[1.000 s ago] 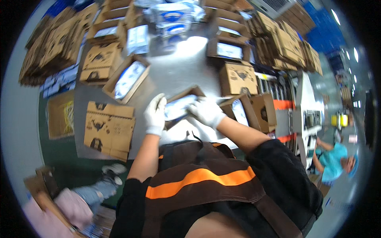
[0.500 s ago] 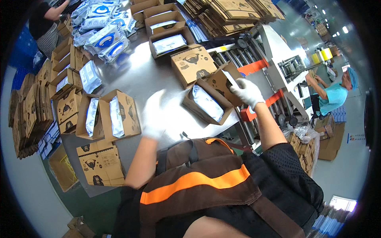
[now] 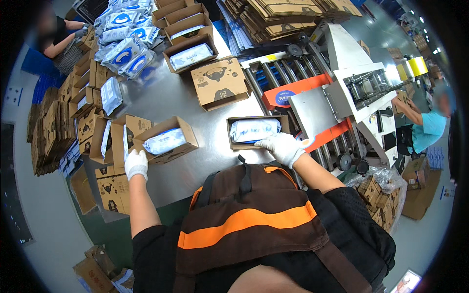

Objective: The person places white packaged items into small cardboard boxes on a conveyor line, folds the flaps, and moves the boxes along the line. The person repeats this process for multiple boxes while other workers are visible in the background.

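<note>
At the table's near edge, my right hand (image 3: 281, 149), in a white glove, has its fingers closed over the near rim of an open cardboard box (image 3: 236, 145). A white-and-blue soft pack (image 3: 255, 129) lies inside that box. Further left, my gloved left hand (image 3: 136, 163) presses its fingers to the near corner of a tilted open box (image 3: 188, 138). In it rests another white-and-blue pack (image 3: 166, 141). Just beside this hand stands one more open box (image 3: 134, 123), partly covered by the tilted one.
A closed carton (image 3: 220, 83) stands mid-table, with filled open boxes (image 3: 190, 53) behind. Many soft packs (image 3: 124, 49) are heaped at the far left. To the right is a roller machine (image 3: 298, 93). Flat cartons (image 3: 288, 14) are stacked far back. Co-workers (image 3: 430, 122) stand at both sides.
My left hand has moved left to the row of boxes, where another filled box now stands. My right hand has come nearer and lower, and the box at it now sits level along the edge.
</note>
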